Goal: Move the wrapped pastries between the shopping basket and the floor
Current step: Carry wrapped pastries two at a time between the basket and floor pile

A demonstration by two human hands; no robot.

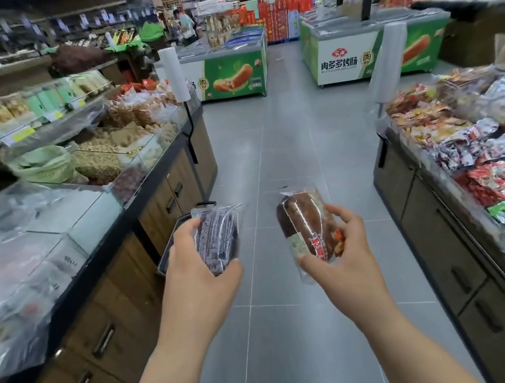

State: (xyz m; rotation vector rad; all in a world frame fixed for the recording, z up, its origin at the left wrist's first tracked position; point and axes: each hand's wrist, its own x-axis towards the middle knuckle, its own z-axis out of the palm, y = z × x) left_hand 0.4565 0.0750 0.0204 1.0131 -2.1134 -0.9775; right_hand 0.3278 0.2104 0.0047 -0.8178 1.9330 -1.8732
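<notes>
- Along the left, a snack surface (153, 168) runs down the aisle with wooden cabinet fronts below; its dark edge juts toward us, so that side leaves little room for swinging an arm.
- Low against those cabinets sits the basket (169, 252), mostly hidden behind our left hand; only a dark rim and a handle show, so we cannot tell what is in it.
- Our left hand (200, 267) is clenched around a dark pastry (219, 240), fingers over the top and thumb under the near end, label side up. We hold it right above the basket, which we judge suits a short drop or lift there.
- Between the hands is a gap of bare grey floor (286, 142), the widest open room we have; the aisle runs clear ahead to the green freezers (230, 73).
- Our right hand (344, 250) is grasping a brown pastry (306, 226) by its lower right side, the wrapper's top end free and tilted left. It hangs over floor tiles, well apart from the basket, so we judge this one could go straight down.
- At the right, another surface (468, 145) heaped with packets closes the aisle; its edge sits near our right wrist.
</notes>
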